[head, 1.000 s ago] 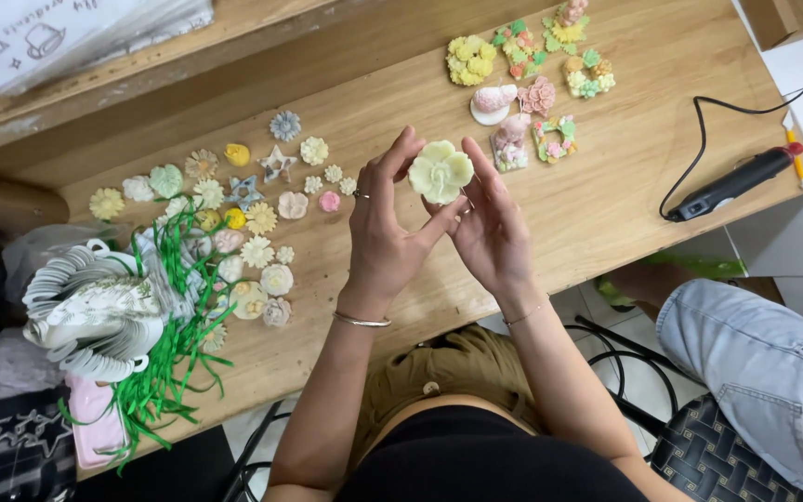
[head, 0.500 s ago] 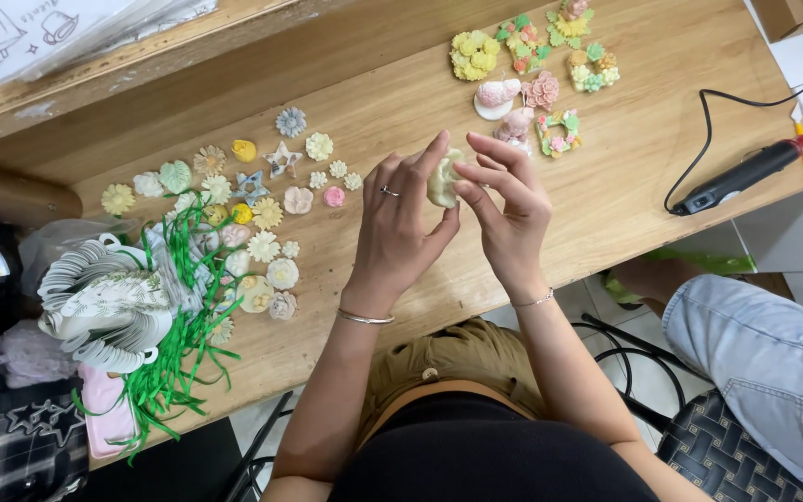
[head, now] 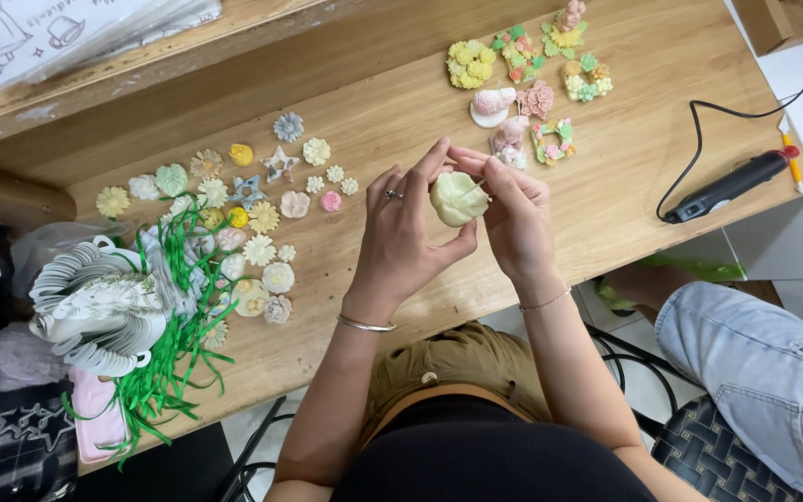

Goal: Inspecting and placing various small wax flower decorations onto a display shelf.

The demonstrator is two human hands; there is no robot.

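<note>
At the far left of the wooden table (head: 346,232) a bundle of white card tags (head: 95,307) lay tangled with green ribbon strips (head: 174,344); just to their right, a loose scatter of small pastel flower pieces (head: 234,214) was spread flat on the wood; near the table's middle the left hand (head: 411,232), a ring on one finger and a bangle at the wrist, cupped a pale green flower piece (head: 458,198) from its left side, fingers curled and pinching it above the tabletop; the right hand (head: 513,218) met it from the other side, its fingertips (head: 465,158) closed on the piece's upper edge; beyond the hands lay a cluster of brighter finished ornaments (head: 527,70); at the far right a black corded glue tool (head: 731,184) rested near the table edge, and a seated person's denim-clad leg (head: 745,363) showed beside it.
</note>
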